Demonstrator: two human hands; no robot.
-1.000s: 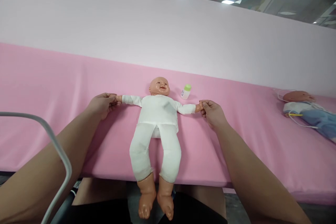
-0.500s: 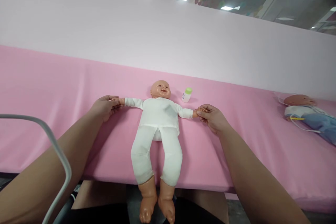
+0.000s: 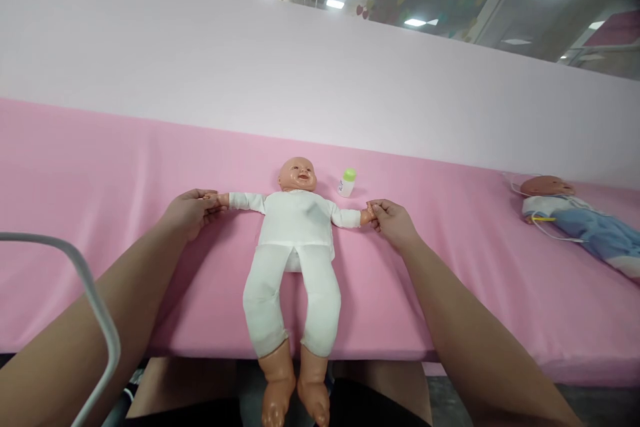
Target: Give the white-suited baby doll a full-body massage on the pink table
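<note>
**Both hands pinching the doll's hands, arms spread wide**

You are holding the baby doll (image 3: 295, 227) by its two small hands. Your left hand (image 3: 187, 212) is closing its fingers around the doll's hand on your left side, and your right hand (image 3: 391, 221) is pinching the doll's other hand between thumb and fingers — both of your hands are shut on the doll, not spread.

The doll is lying on its back on the pink mattress (image 3: 100, 213), roughly in the middle of the view, with its head pointing away from you and toward the pale wall panel (image 3: 200, 67). Its arms are stretching straight out to either side. It is wearing a white bodysuit and white leggings, and its bare feet are hanging over the near edge of the mattress, above your lap.

A small white bottle with a green cap (image 3: 346, 182) is standing upright on the mattress just beside the doll's head, on your right, near your right hand but apart from it.

Well off to your right, a second doll in blue clothes (image 3: 575, 220) is lying on the same mattress, with a thin cord looping around it. A grey curved tube (image 3: 95, 307) is crossing the lower left corner — close to the camera, over your left forearm.
</note>
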